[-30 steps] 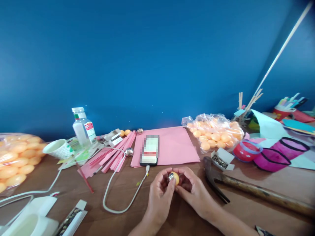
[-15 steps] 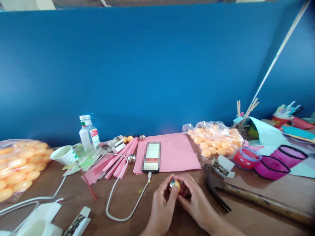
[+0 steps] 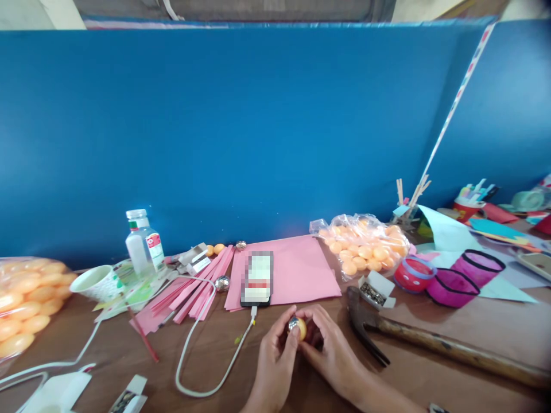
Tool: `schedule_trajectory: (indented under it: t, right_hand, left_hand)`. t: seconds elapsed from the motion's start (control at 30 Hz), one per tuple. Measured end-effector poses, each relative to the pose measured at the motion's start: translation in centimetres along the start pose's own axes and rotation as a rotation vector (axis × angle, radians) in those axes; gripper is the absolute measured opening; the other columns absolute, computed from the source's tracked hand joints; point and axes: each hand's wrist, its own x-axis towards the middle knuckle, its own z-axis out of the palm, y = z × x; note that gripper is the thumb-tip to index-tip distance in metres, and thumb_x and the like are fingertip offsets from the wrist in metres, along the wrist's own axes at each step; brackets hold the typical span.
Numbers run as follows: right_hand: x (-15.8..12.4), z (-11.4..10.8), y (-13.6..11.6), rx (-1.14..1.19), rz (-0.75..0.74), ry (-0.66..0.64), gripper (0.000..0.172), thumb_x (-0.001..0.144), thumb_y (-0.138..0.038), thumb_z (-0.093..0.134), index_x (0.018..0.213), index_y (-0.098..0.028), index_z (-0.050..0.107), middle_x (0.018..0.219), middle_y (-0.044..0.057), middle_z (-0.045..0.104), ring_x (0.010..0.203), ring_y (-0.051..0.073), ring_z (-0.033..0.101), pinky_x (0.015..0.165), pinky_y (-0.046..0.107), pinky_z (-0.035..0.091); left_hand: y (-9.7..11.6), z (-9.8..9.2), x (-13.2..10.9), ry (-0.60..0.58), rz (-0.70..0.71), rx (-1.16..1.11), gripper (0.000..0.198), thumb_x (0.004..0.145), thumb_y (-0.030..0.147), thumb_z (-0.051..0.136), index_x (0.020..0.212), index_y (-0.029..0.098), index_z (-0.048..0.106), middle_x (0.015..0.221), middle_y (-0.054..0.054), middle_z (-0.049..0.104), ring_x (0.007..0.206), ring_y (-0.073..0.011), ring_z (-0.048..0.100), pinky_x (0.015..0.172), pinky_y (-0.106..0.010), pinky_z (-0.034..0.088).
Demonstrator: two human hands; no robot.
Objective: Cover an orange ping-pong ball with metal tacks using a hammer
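Observation:
A small orange ball (image 3: 297, 328), partly covered in shiny silver, is between my hands above the brown table, below the phone. My left hand (image 3: 275, 350) is closed on its left side, with the thumb across its front. My right hand (image 3: 329, 344) curls round the ball's right side, fingertips against it; whether it also pinches something small is hidden. Silver-covered balls lie beyond: one (image 3: 222, 283) by the pink strips and another (image 3: 241, 245) at the back. A small open box (image 3: 377, 288) of metal tacks stands to the right, and a second box (image 3: 129, 397) at lower left.
A hammer (image 3: 451, 348) lies right of my hands. A phone (image 3: 257, 281) with a white cable (image 3: 178, 367) rests on pink paper (image 3: 301, 269). Bags of orange balls stand right (image 3: 361, 244) and left (image 3: 26, 304). A glass bottle (image 3: 144, 244) and paper cup (image 3: 97, 282) are at left.
The view has tilted up slightly and turned right, so things on the table appear shifted left. My hands keep the same hold on the ball.

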Motion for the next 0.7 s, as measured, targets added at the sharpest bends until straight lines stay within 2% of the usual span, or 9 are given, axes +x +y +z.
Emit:
schedule_trajectory:
  t: [0.27,0.47,0.7]
  right_hand:
    - [-0.02,0.0,-0.24,-0.015,0.005,0.004,0.022,0.078,-0.019,0.057,0.099,-0.02,0.051,0.094,0.005,0.055,0.081,0.017,0.053,0.068,0.026,0.044]
    - [-0.01,-0.02,-0.42,0.01,0.039,-0.005,0.025,0.076,-0.02,0.059,0.099,-0.021,0.051,0.09,0.003,0.056,0.075,0.016,0.053,0.065,0.025,0.044]
    - [-0.05,0.04,-0.01,0.0,0.0,0.012,0.028,0.075,-0.014,0.057,0.101,-0.021,0.051,0.094,0.003,0.056,0.079,0.017,0.054,0.069,0.026,0.045]
  left_hand:
    - [-0.57,-0.11,0.03,0.009,0.028,0.022,0.037,0.081,0.034,0.051,0.114,0.019,0.059,0.116,-0.01,0.062,0.108,-0.0227,0.055,0.095,-0.036,0.04]
    - [-0.47,-0.16,-0.02,0.062,0.007,0.008,0.039,0.081,0.036,0.049,0.114,0.017,0.059,0.12,-0.01,0.059,0.114,-0.0238,0.051,0.098,-0.038,0.037]
    - [-0.37,-0.05,0.12,0.117,0.01,-0.03,0.037,0.075,0.038,0.056,0.105,0.018,0.065,0.109,-0.01,0.065,0.105,-0.0258,0.057,0.092,-0.038,0.043]
